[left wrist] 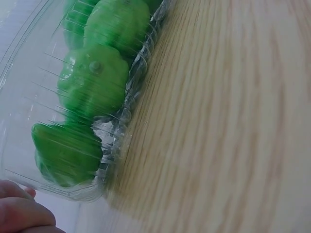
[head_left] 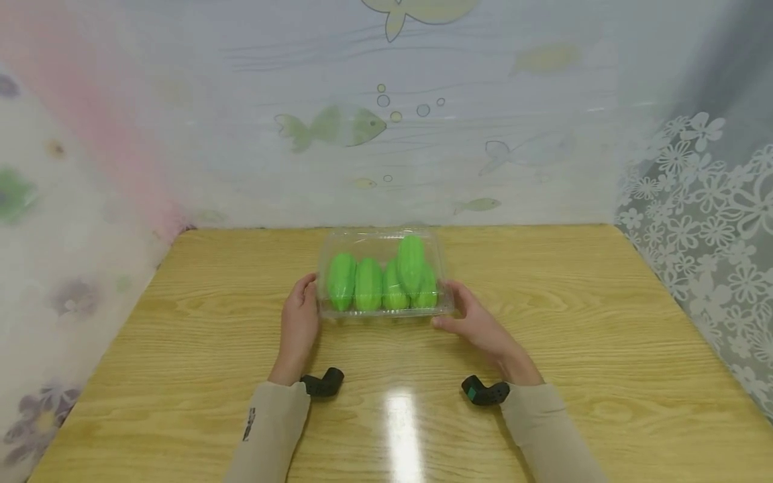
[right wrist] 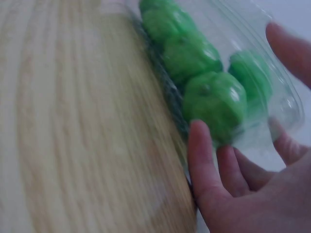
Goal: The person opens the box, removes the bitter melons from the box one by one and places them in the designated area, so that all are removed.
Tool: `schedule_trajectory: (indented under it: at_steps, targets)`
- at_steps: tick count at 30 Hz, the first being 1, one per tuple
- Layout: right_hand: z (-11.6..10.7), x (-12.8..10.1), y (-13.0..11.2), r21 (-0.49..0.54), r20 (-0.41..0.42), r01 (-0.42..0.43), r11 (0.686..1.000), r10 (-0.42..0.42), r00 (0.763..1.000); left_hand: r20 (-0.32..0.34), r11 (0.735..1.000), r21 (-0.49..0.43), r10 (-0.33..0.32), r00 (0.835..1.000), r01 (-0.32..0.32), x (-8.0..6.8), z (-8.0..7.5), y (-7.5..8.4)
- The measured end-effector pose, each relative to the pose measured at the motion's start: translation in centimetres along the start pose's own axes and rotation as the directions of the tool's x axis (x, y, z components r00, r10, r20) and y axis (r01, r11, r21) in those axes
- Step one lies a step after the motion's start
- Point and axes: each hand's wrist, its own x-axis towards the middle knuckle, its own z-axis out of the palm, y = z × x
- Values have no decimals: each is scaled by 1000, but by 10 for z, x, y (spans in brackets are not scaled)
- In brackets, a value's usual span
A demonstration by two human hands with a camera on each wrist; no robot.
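Note:
A clear plastic clamshell box (head_left: 362, 245) holds several green ridged gourds (head_left: 342, 282), one lying on top of the others at the right. My left hand (head_left: 300, 315) grips the box's left end, with curled fingers (left wrist: 24, 211) at its lower corner in the left wrist view. At the opposite end, my right hand (head_left: 483, 322) holds the box by its right side. Its fingers (right wrist: 204, 155) spread around the near corner in the right wrist view. Whether the box touches the table is hard to tell.
The box is toward the far part of a wood-grain table (head_left: 211, 349). A wall sheet with fish drawings (head_left: 347, 126) stands behind the table, and a flower-patterned curtain (head_left: 712, 194) hangs at the right. Dark wrist-mounted devices (head_left: 326, 382) sit by both sleeves.

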Motion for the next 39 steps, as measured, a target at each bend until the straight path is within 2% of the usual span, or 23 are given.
schedule_trajectory:
  at_steps: [3,8,15,19,26,32,35,39]
  targets:
    - [5,3,0,-43,-54,-2,999,-1,999,2,1000,-1,0,1000,0,0,1,0]
    - [8,4,2,-39,-103,-14,999,9,995,3,1000,6,-3,1000,3,0,-1,1]
    - [10,-9,-25,0,-100,-65,998,65,993,10,1000,0,3,1000,-3,-5,1,6]
    - [5,-9,-17,9,-106,-77,997,77,991,14,1000,23,4,1000,-5,-9,1,9]
    - [2,-10,-7,-12,-114,-71,997,69,991,-17,998,57,-5,1000,6,-15,0,11]
    - [7,-14,-8,-73,-156,-82,994,70,985,15,999,48,12,1000,-12,-19,3,15]
    - [9,-14,-11,-109,-147,-73,991,56,988,11,999,54,7,1000,-7,-21,1,17]
    - [11,-15,-12,-93,-114,-64,994,53,992,14,999,45,-22,1000,21,-23,-4,17]
